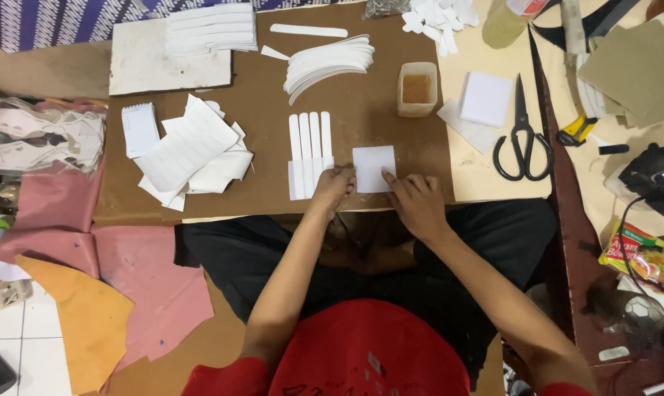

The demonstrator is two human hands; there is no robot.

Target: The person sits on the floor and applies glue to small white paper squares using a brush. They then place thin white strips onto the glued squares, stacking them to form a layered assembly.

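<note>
A small white square sheet [373, 166] lies near the front edge of a brown board [266, 132]. My left hand [332, 189] rests on its left side, fingertips on the sheet and beside a row of narrow white strips [310, 152]. My right hand [414, 202] presses its right lower corner with the fingers down flat. Neither hand lifts anything.
A fanned pile of curved white strips [326, 64] and a small tub of amber glue [418, 89] sit further back. Black scissors [522, 141] and a white pad [486, 98] lie right. Loose white sheets [193, 150] and a stack [211, 29] lie left; pink and orange scraps [90, 286] cover the floor.
</note>
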